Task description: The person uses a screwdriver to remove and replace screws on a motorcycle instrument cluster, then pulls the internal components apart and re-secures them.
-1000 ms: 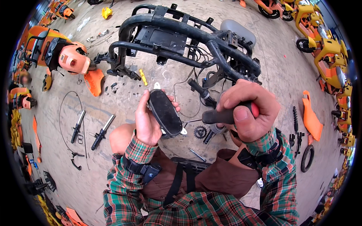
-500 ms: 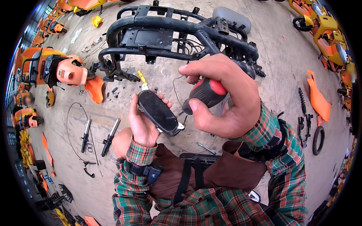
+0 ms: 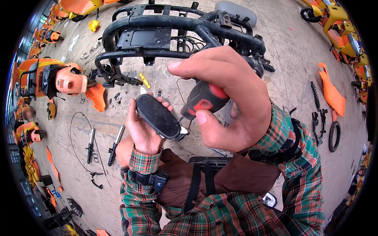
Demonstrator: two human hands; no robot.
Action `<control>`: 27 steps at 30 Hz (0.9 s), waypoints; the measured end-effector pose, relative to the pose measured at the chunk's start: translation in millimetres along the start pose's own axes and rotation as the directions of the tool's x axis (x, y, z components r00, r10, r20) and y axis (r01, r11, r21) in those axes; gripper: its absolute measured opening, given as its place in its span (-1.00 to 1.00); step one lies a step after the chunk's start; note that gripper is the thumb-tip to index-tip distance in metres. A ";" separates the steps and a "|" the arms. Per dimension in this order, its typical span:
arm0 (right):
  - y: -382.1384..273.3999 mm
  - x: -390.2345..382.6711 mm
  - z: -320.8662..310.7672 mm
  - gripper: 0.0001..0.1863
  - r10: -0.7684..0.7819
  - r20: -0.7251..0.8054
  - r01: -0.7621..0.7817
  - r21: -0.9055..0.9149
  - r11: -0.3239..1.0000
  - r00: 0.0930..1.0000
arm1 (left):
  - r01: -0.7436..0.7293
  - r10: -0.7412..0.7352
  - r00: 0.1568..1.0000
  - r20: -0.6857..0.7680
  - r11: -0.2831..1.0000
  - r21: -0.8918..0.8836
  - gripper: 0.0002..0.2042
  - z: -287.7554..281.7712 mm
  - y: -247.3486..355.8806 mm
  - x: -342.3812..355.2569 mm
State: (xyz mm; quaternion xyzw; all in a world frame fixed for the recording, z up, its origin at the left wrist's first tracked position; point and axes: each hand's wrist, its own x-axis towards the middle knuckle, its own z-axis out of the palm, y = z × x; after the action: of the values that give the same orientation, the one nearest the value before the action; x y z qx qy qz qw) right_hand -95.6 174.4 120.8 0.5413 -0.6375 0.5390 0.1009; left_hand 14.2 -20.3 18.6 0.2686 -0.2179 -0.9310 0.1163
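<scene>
At the far left, an orange-and-yellow scooter (image 3: 37, 78) with a black rear rack stands on the concrete floor (image 3: 287, 67). Just beside it lies an orange curved panel (image 3: 95, 97). Nearer the person, two fork legs (image 3: 116, 144) with bright tubes and black bodies lie roughly side by side, slightly apart. Next comes the left hand (image 3: 143, 135), palm up, its grip curled around an oval black display unit (image 3: 157, 117); the thumb lies along one edge and the fingertips show over the other. The unit is tilted, with a pale tab at each end, over the floor in front of the person's knees. Beyond it, a small yellow part (image 3: 144, 80) lies near the black vehicle frame (image 3: 157, 22). To the right, the right hand (image 3: 242, 94) grasps a red-and-black screwdriver (image 3: 201, 100), thumb against the handle and index finger stretched past it. The screwdriver points down toward the unit's nearer end; whether its tip touches cannot be told. Farther right lie a coil-spring shock absorber (image 3: 315, 95), a long orange panel (image 3: 331, 92) and a black ring (image 3: 331, 137).
</scene>
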 end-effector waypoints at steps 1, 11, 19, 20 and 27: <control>2.3 -0.5 1.1 -0.45 -0.018 0.004 0.018 -0.016 1.000 1.000 | 0.003 -0.003 1.000 0.003 1.000 -0.001 -0.53 -1.3 -0.4 0.3; 4.7 0.0 1.6 -0.46 0.004 -0.015 -0.004 -0.008 1.000 1.000 | 0.004 -0.004 1.000 0.002 1.000 0.010 -0.53 -2.6 -0.8 0.4; 13.1 -7.7 4.6 -0.43 -0.079 -0.051 0.072 -0.130 0.989 0.996 | -0.017 0.016 1.000 0.019 0.999 0.045 -0.54 1.3 -2.6 0.4; 9.6 -6.0 4.5 -0.45 -0.057 -0.049 0.050 -0.127 0.991 0.997 | -0.006 0.006 1.000 0.022 1.000 0.023 -0.54 -1.1 -2.4 1.0; 6.6 -7.2 0.7 -0.41 0.005 0.072 0.006 -0.155 0.988 0.997 | 0.006 -0.009 0.998 0.062 0.998 0.057 -0.54 -9.5 -1.0 3.5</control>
State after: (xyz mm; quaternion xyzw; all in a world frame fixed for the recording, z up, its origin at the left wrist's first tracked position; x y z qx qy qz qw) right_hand -97.7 176.9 111.6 0.5510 -0.6805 0.4679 0.1197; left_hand 16.4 -23.8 9.4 0.2434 -0.2468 -0.9328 0.0982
